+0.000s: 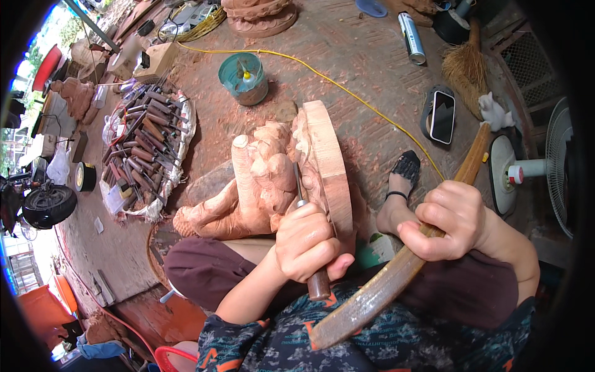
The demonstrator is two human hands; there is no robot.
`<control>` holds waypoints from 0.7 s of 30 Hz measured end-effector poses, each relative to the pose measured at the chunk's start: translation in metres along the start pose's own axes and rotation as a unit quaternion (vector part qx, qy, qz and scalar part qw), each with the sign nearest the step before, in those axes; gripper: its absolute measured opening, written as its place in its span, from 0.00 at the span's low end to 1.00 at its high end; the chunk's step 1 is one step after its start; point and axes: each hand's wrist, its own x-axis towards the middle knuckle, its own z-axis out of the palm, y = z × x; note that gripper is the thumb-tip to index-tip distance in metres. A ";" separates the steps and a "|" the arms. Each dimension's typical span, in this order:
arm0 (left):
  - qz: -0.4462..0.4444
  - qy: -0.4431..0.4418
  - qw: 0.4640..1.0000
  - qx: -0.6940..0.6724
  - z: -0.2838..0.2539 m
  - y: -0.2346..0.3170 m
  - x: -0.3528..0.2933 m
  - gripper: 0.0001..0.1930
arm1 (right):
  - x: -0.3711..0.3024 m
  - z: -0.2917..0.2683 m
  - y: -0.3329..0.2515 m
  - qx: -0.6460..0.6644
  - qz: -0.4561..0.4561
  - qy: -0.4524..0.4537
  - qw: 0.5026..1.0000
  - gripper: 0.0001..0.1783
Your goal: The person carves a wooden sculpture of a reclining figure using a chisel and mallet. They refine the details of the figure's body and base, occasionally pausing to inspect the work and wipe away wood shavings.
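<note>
Carving is underway: the left hand (307,240) is gripping a chisel (308,232) tight against the wooden figure (279,177) on the lap, while the right hand (449,220) is clenching a long wooden mallet (403,266), seemingly readying a controlled strike.

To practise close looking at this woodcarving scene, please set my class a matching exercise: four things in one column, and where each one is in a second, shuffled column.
Things
1. chisel
2. curved wooden stick
3. phone
4. spray can

Places
A. lying on the floor at the top, near a broom
B. gripped in the right hand
C. on the floor beside the yellow cord
D. gripped in the left hand, its blade against the wood carving

Pairs: 1-D, 2-B, 3-C, 4-A
</note>
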 end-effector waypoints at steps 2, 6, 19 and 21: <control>-0.018 -0.024 1.000 -0.003 0.001 -0.001 0.003 0.12 | 0.000 0.000 0.001 -0.004 0.001 0.026 1.000 0.12; -0.043 -0.053 0.998 0.007 0.000 -0.002 0.010 0.07 | 0.003 0.001 -0.001 -0.003 0.034 0.058 0.998 0.13; -0.054 -0.041 0.995 0.076 0.018 -0.007 0.023 0.10 | 0.006 -0.006 0.003 -0.005 0.040 0.055 0.998 0.16; -0.064 -0.037 0.993 0.090 0.020 -0.009 0.022 0.10 | 0.004 -0.006 0.004 -0.011 0.042 0.063 0.997 0.16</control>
